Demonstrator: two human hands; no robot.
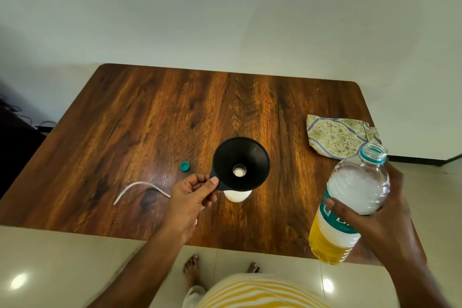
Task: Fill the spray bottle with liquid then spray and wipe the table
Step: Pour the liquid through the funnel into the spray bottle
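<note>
Head view: black plastic funnel (241,164) seated in the white spray bottle (236,195) mid-worktop (140,112). Left hand (192,197) pinches the funnel tab; right hand (370,217) clamped round an uncapped clear plastic bottle of yellow liquid (350,205), held upright. Pouring apparently not begun; spraying and wiping remain. Teal cap (184,166), white dip tube (140,190), patterned cloth (340,136) lie clear.

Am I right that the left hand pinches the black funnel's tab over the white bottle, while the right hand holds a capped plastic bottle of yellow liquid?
Not quite. In the head view the plastic bottle in the right hand is uncapped: its mouth is open, and a teal cap lies on the table. The rest holds: the left hand pinches the black funnel by its tab over the white bottle.
</note>
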